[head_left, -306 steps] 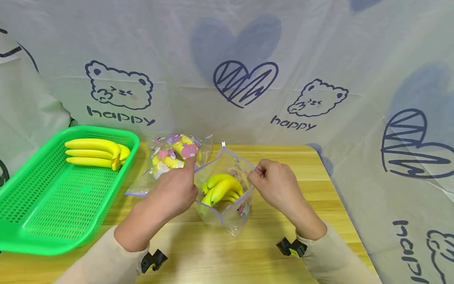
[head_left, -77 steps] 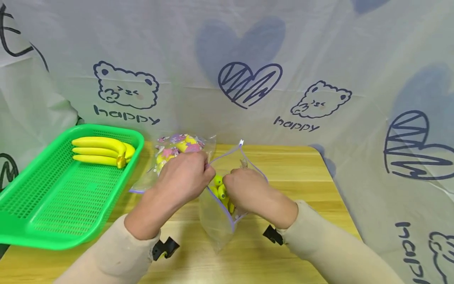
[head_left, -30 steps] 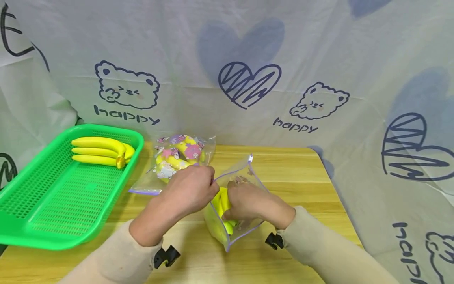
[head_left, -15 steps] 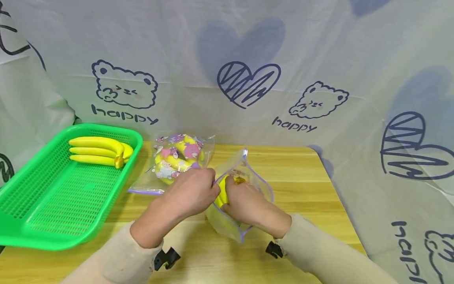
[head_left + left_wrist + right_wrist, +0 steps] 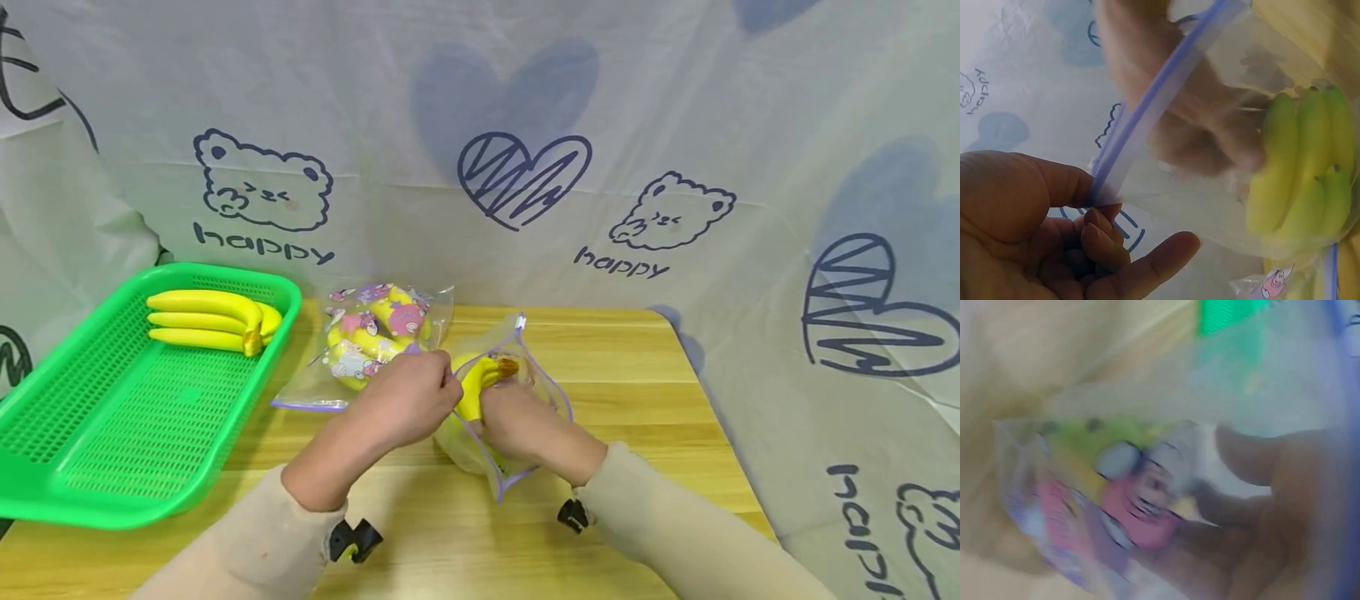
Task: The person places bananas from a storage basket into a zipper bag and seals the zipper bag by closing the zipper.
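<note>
My left hand (image 5: pixel 408 396) pinches the purple zip edge of a clear printed zip bag (image 5: pixel 465 454) between thumb and finger; the left wrist view shows this pinch plainly. Inside the bag's open mouth is my right hand (image 5: pixel 528 421), against a bunch of yellow bananas (image 5: pixel 471 398). The brown stem points up past the knuckles. In the left wrist view, the greenish tips of the bananas (image 5: pixel 1282 162) show through the plastic, with blurred right fingers (image 5: pixel 1244 147) touching their side. Plastic and blur hide whether those fingers grip the bunch.
A second zip bag (image 5: pixel 307 387) with bananas in it lies behind my left hand. At left stands a green perforated basket (image 5: pixel 180 450) holding another banana bunch (image 5: pixel 202 319). All rest on a wooden table (image 5: pixel 622 358) before a printed cloth (image 5: pixel 390 217).
Over ten seconds my right hand has left the bag's edge and gone inside. The bananas have turned, so their stem now shows at the mouth. My left hand keeps hold of the edge.
</note>
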`<state>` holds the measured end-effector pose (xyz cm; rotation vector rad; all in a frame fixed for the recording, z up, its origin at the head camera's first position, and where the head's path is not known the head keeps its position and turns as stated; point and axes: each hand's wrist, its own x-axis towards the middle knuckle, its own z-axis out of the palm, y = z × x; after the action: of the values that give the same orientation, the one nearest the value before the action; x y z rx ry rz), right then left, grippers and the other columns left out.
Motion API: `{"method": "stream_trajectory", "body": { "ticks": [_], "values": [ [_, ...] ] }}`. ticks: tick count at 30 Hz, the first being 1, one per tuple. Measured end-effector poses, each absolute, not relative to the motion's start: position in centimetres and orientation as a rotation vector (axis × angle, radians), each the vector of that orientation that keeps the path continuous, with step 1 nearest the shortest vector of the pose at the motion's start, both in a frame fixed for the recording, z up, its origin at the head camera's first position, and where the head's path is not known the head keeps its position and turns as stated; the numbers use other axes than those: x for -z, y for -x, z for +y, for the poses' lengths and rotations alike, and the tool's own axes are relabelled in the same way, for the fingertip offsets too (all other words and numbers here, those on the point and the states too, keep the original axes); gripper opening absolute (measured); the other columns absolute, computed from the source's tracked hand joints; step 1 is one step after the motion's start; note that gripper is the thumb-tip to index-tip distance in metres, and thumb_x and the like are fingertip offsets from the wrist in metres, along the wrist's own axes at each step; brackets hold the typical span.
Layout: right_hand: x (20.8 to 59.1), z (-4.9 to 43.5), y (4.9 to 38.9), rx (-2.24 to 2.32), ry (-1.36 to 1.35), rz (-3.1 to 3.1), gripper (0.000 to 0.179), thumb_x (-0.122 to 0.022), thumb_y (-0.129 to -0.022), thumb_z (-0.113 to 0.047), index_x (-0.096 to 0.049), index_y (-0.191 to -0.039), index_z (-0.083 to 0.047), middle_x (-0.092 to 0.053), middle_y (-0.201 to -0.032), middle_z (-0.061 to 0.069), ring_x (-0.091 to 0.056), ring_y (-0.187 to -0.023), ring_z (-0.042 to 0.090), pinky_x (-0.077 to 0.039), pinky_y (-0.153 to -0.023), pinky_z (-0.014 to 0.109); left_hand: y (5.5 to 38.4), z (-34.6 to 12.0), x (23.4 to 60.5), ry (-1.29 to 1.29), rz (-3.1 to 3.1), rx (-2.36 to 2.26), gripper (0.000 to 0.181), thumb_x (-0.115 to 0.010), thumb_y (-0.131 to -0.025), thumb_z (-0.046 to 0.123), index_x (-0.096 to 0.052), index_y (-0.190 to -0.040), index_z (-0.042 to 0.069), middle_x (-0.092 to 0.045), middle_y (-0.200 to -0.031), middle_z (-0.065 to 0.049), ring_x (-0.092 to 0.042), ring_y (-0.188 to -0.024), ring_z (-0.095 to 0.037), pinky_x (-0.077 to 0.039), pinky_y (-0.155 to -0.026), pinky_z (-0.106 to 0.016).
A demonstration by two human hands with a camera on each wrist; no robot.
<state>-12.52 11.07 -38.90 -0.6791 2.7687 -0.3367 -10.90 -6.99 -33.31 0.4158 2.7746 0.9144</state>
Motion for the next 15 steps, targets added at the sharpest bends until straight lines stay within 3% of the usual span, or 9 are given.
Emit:
{"method": "stream_trajectory", "body": {
  "ticks": [2,6,9,12,15],
  "values": [
    [37.8,11.4,11.8,0.289,0.673,2.82,0.032,-0.071,-0.102,-0.028,-0.055,-0.078,-0.013,-0.051,-0.068,0.0,-0.05,-0.061,0.016,-0.047,-0.062,0.033,11.0,-7.1,33.4,-0.398,2.798,-0.895,0.026,-0.052,-0.1,0.014,-0.052,-0.075,0.011,-0.046,-0.063,0.0,-0.044,-0.056,-0.016,-0.036,-0.054,-0.03],
    [35.9,13.2,9.6,0.187,0.732,3.142,0.036,-0.072,-0.1,-0.028,-0.053,-0.073,-0.015,-0.047,-0.064,-0.001,-0.045,-0.056,0.015,-0.044,-0.052,0.033,11.3,-7.3,33.5,-0.371,2.824,-0.862,0.025,-0.053,-0.1,0.016,-0.053,-0.076,0.011,-0.049,-0.067,-0.002,-0.047,-0.059,-0.018,-0.038,-0.056,-0.032],
    [35.7,15.4,8.8,0.132,0.701,3.435,0.036,-0.079,-0.092,-0.028,-0.052,-0.078,-0.009,-0.046,-0.067,0.003,-0.042,-0.054,0.017,-0.037,-0.042,0.032,11.5,-7.4,33.5,-0.367,2.823,-0.871,0.025,-0.053,-0.1,0.016,-0.053,-0.075,0.011,-0.047,-0.066,-0.002,-0.046,-0.059,-0.018,-0.037,-0.056,-0.031],
    [36.1,17.3,9.1,0.085,0.57,3.55,0.045,-0.087,-0.085,-0.032,-0.054,-0.087,-0.001,-0.049,-0.071,0.008,-0.046,-0.055,0.021,-0.041,-0.041,0.036,11.7,-7.6,33.6,-0.358,2.839,-0.878,0.025,-0.053,-0.099,0.016,-0.053,-0.075,0.011,-0.047,-0.065,-0.001,-0.047,-0.059,-0.019,-0.037,-0.056,-0.032],
    [35.6,18.4,9.8,0.19,0.403,3.403,0.033,-0.076,-0.091,-0.027,-0.054,-0.08,-0.005,-0.049,-0.066,0.006,-0.045,-0.052,0.02,-0.039,-0.041,0.036,11.6,-7.6,33.4,-0.338,2.883,-0.885,0.024,-0.052,-0.099,0.016,-0.053,-0.076,0.012,-0.049,-0.065,-0.001,-0.049,-0.06,-0.02,-0.038,-0.056,-0.032]
  ]
}}
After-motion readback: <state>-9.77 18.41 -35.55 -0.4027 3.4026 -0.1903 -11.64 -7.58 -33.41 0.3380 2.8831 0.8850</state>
